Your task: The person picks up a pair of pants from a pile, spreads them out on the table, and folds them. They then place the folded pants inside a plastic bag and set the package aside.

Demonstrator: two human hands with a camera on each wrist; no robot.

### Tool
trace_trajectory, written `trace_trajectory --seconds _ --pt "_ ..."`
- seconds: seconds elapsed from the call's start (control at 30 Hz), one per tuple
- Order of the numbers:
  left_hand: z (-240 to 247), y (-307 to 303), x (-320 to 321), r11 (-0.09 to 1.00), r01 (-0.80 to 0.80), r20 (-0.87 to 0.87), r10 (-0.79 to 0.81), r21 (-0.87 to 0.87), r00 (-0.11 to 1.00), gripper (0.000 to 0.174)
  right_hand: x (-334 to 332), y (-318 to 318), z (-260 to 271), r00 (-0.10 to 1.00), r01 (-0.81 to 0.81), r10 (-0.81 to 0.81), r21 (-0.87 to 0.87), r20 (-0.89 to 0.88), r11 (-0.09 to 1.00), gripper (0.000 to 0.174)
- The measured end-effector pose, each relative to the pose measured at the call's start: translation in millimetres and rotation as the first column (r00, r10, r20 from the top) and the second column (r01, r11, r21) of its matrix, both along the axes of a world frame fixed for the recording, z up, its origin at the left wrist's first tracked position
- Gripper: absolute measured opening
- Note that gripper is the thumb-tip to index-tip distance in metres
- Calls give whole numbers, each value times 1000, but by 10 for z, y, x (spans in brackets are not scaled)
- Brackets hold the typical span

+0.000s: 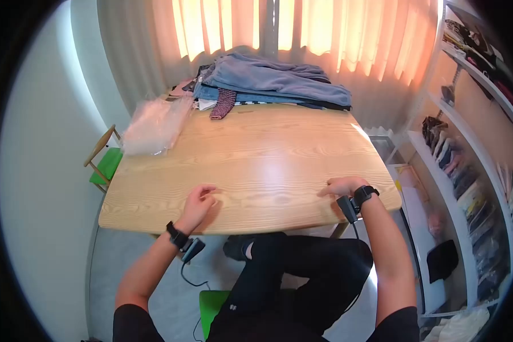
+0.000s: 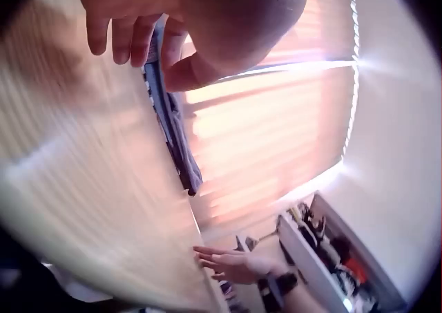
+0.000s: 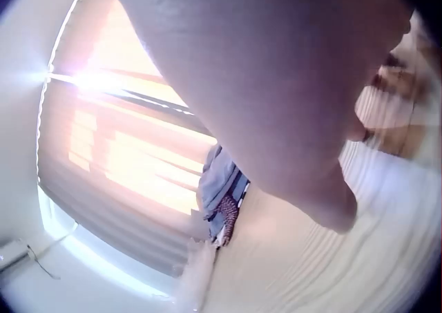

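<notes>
My left hand (image 1: 197,206) is at the near left edge of the wooden table (image 1: 256,148), its fingers loosely bent with nothing in them. Over at the near right side, my right hand (image 1: 344,186) holds nothing either, its fingers relaxed close to the tabletop. At the table's far side lies a pile of folded clothes (image 1: 279,80), with blue jeans-like garments on top and a patterned maroon sleeve (image 1: 224,104) hanging forward. A stack of clear plastic bags (image 1: 157,126) rests at the far left corner, away from both hands.
A green-seated chair (image 1: 105,165) stands left of the table. Shelves (image 1: 467,165) packed with clothes and bagged items line the right side. Behind the pile hang sunlit curtains (image 1: 359,34). The person sits on a green seat (image 1: 212,308), legs at the near edge.
</notes>
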State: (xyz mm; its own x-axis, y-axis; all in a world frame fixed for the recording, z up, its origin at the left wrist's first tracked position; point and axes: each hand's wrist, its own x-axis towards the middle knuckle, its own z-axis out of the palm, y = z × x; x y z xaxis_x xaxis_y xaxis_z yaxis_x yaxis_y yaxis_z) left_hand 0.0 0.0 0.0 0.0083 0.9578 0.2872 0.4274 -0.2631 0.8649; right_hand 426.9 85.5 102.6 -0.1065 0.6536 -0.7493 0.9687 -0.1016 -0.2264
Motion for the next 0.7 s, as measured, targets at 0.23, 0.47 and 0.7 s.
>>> trace_trajectory --seconds 0.23,0.47,0.7 --pt "69 1097 600 971 -100 593 214 -219 776 22 -722 694 -978 294 587 -151 53 -944 808 41" --pt "-135 2075 661 982 -111 830 190 -155 524 14 -1178 1403 -1140 -213 874 -37 -207 -976 439 25" --pt "-75 2580 603 991 -122 805 114 -52 582 17 -1482 2001 -1228 -307 873 66 -253 -949 417 17"
